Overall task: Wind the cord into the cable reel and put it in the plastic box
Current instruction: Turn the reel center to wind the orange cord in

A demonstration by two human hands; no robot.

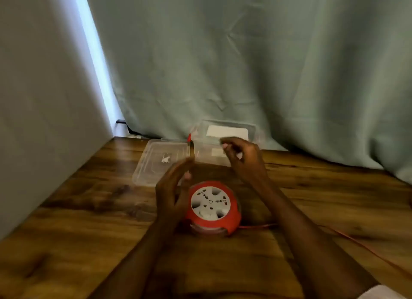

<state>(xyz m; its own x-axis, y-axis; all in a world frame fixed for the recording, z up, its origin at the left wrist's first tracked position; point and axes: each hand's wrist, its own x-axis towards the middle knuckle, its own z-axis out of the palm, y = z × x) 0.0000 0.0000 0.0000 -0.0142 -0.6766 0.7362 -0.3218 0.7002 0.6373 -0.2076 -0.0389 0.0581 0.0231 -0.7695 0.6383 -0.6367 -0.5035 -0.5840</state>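
A red cable reel (pixel 214 209) with a white socket face lies flat on the wooden table. Its thin red cord (pixel 356 240) trails from the reel's right side toward the table's right edge. My left hand (pixel 174 185) hovers just left of the reel, fingers straight and apart, holding nothing. My right hand (pixel 243 156) is raised behind the reel with loosely curled fingers; it is blurred and nothing shows in it. The clear plastic box (pixel 225 140) stands behind my right hand against the curtain, partly hidden by it.
The box's clear lid (pixel 160 162) lies flat to the left of the box. A green curtain (pixel 245 64) hangs along the table's back edge. A grey wall (pixel 44 109) bounds the left side. Something white (pixel 379 293) shows at the bottom right corner.
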